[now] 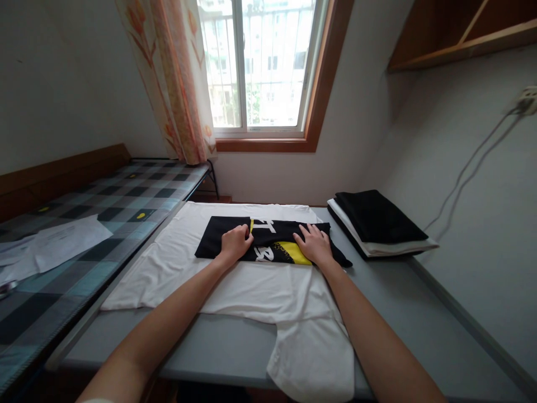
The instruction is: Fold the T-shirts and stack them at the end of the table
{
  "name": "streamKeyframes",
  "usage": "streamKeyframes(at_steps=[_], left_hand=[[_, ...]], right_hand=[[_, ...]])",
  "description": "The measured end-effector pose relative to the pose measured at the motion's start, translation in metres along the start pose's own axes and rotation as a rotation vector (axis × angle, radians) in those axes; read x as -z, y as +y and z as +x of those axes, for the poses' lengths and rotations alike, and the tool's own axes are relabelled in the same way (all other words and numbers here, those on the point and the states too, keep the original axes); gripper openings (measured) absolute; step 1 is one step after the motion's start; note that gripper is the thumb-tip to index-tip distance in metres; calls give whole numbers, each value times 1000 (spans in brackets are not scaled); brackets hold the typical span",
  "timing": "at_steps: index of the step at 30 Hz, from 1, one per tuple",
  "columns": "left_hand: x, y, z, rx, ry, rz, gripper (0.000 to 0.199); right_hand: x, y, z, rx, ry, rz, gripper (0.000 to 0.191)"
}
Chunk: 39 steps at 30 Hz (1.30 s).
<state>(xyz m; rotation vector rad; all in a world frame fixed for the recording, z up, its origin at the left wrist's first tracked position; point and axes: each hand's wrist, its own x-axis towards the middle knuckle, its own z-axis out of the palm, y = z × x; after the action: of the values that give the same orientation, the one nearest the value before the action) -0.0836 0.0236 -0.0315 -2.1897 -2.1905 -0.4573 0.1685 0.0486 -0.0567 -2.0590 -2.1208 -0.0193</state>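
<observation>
A black T-shirt (283, 230) with white letters and a yellow patch lies folded into a long strip on top of a spread-out white T-shirt (251, 285). My left hand (236, 242) is closed on the left part of the strip, its fingers curled into the black cloth beside a thin yellow edge. Toward the other end, my right hand (314, 243) rests with fingers spread over the black fabric. A loose black corner pokes out to the right of that hand. One white sleeve hangs toward the table's near edge.
Folded black and white clothes (380, 218) are stacked on the grey table (226, 347) at the right, by the wall. A bed with a checked cover (159, 184) runs along the left, with papers (62, 243) on it. A cable (457, 173) hangs down the right wall.
</observation>
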Motion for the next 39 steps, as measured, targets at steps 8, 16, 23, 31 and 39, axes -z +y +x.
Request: streamKeyframes(at_steps=[8, 16, 23, 31, 39], left_hand=[[3, 2, -1, 25, -19, -4, 20], [-1, 0, 0, 2, -9, -18, 20], [6, -2, 8, 28, -86, 61, 29], [12, -6, 12, -57, -155, 109, 23], [5, -3, 7, -89, -113, 114, 23]], right_hand=[[1, 0, 0, 2, -6, -1, 60], [-1, 1, 1, 5, 1, 1, 59], [-1, 1, 1, 4, -3, 4, 60], [-2, 1, 1, 10, 9, -2, 59], [-2, 1, 0, 18, 18, -1, 59]])
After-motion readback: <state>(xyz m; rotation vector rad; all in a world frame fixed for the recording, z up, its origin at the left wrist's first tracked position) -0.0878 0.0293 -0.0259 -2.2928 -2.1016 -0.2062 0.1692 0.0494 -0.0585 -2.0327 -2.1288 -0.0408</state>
